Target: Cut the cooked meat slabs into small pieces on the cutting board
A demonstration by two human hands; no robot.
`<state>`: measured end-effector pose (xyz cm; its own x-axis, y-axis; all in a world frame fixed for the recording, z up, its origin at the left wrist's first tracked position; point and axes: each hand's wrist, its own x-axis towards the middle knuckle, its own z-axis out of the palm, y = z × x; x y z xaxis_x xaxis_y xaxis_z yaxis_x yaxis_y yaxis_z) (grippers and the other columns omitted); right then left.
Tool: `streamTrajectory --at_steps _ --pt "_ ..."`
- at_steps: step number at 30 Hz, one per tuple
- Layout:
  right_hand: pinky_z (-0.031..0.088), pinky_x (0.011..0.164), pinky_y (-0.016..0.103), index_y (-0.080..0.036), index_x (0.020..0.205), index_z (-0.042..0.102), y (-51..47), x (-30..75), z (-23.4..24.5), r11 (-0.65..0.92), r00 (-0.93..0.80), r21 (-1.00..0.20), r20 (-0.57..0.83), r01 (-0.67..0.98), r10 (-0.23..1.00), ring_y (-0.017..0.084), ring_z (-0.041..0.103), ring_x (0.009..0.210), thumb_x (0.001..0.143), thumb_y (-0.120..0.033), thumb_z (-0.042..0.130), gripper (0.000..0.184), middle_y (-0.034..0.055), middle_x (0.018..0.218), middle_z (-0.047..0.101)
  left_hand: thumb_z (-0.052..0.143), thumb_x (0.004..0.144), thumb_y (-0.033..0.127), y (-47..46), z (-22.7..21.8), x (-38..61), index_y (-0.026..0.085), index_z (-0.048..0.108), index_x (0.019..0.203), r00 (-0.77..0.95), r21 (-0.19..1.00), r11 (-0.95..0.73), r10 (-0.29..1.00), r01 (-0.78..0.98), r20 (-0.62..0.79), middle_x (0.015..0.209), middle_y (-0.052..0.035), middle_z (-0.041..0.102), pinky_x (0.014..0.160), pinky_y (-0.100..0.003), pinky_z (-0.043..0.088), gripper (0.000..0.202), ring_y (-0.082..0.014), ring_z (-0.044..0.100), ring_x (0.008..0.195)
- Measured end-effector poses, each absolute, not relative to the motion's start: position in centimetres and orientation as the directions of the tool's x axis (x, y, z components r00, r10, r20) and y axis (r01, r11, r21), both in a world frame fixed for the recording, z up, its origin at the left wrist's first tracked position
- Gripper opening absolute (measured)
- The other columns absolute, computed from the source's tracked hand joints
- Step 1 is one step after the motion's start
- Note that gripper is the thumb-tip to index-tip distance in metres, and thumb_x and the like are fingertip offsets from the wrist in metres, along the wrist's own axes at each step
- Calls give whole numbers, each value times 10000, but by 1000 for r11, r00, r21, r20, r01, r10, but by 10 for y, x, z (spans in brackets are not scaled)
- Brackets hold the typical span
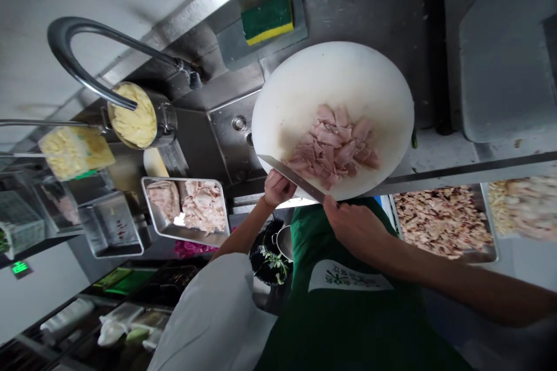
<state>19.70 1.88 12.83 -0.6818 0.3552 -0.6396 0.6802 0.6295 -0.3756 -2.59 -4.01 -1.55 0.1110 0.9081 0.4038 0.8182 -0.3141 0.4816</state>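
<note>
A round white cutting board (304, 78) lies in front of me with a loose pile of pale pink sliced raw meat (335, 145) on it. My right hand (354, 226) is wrapped round the handle of a knife (292, 175); the broad blade points left across the board's near edge, beside the meat. Close against the blade, at the near left rim, my left hand (279, 187) has its fingers curled in. Whatever those fingers press on, if anything, is hidden.
Left of the board stands a metal tray (187, 233) of pale meat. A pot (163, 122) of yellow slices sits under the curved faucet (82, 26). Behind lies a green-yellow sponge (267, 17). A tray (444, 223) of chopped brownish pieces is at right.
</note>
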Motion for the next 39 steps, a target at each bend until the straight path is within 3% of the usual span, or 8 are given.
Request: streamTrajectory --at_steps 6,12,18,22,26,31,39 --pt "477 575 241 -107 1063 504 23 194 117 625 -713 -401 -581 670 391 223 726 726 942 -72 356 194 135 773 711 629 833 245 -35 -10 -23 170 621 706 104 524 -384 869 761 484 677 -36 586 674 -308 494 148 -160 572 704" --pt "442 527 231 -105 1059 526 2 228 121 595 -643 -366 -678 716 356 201 690 600 905 -49 402 205 78 675 680 620 829 216 -37 -14 -25 174 600 660 129 513 -358 894 780 428 653 -30 586 628 -290 490 175 -149 587 673" --pt "473 685 282 -46 1116 553 60 142 75 593 -774 -500 -448 631 446 237 697 862 931 -47 298 316 201 960 704 592 862 267 -37 -16 -26 190 629 740 106 541 -305 924 784 368 749 -52 642 717 -342 553 149 -173 635 771" --pt "454 747 292 -52 1077 575 95 132 75 600 -816 -553 -371 578 443 238 685 897 929 -73 347 272 180 960 699 592 851 213 -35 -15 -23 190 653 818 52 510 -287 903 811 426 814 -64 671 742 -347 566 72 -177 644 820" --pt "466 720 328 -20 1203 535 65 168 107 635 -788 -474 -449 610 421 253 694 809 914 -32 312 365 192 894 707 595 857 248 -38 -16 -22 188 641 737 67 473 -297 894 829 444 736 -53 635 691 -327 534 142 -166 611 754" --pt "454 550 302 -48 1168 550 21 201 127 613 -712 -429 -613 664 341 260 695 666 892 -12 310 368 152 742 704 603 854 267 -39 -16 -23 187 570 611 76 454 -311 882 835 466 608 -18 532 621 -298 463 258 -143 527 635" --pt "465 552 261 -85 1083 532 17 199 118 626 -718 -405 -576 666 391 236 718 694 916 -34 335 263 130 746 706 602 863 298 -40 -17 -24 189 562 608 90 473 -311 897 824 432 613 -18 529 620 -308 454 280 -144 519 621"
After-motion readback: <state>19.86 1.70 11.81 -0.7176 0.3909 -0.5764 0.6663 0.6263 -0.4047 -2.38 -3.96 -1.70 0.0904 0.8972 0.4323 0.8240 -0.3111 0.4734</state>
